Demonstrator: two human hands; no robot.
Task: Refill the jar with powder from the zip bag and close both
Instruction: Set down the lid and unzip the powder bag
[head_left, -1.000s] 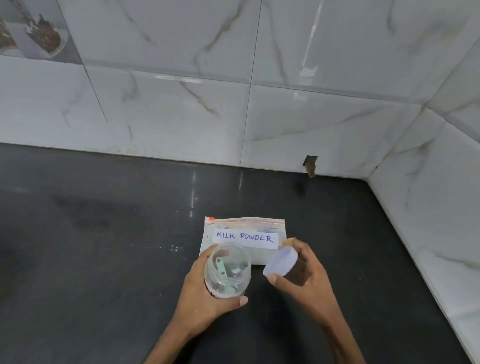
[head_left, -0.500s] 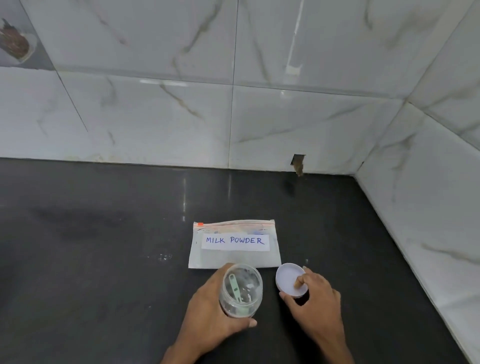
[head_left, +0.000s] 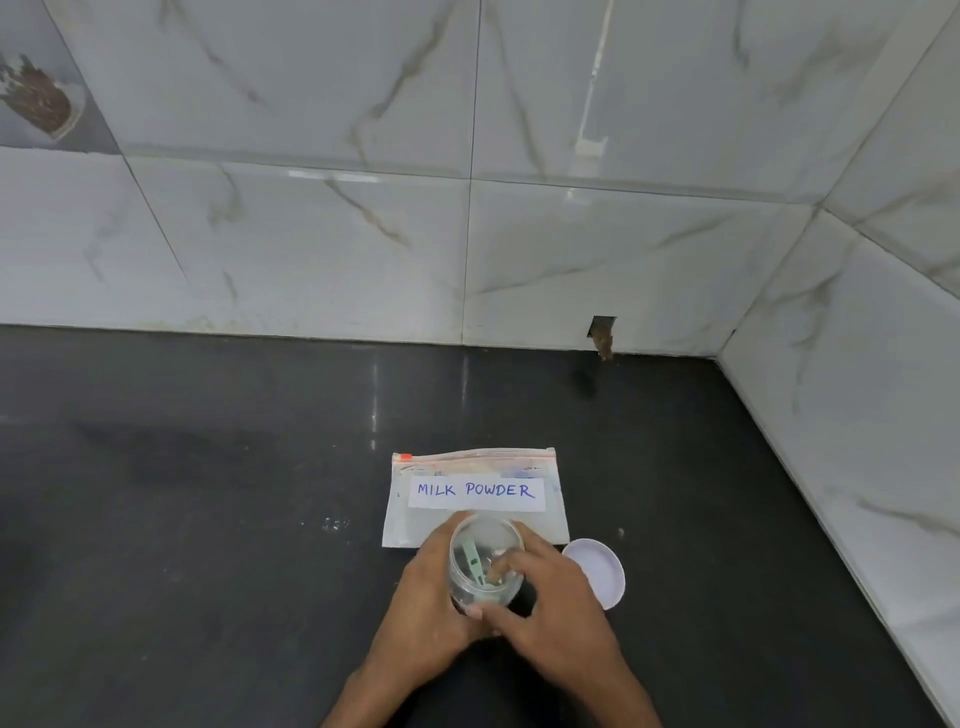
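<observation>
The tabletop is dark polished stone, glossy enough to carry streaks of reflected light, with a duller smeared patch toward the left. The wall tiles are glazed, marble-veined and shiny. The zip bag is thin clear plastic with an orange-red zip strip along its top (the label stuck on it is matt white paper, inked by hand). The jar is smooth and transparent, probably plastic, though it could be glass. The scoop inside is pale green plastic; the lid is smooth white plastic with a soft sheen.
</observation>
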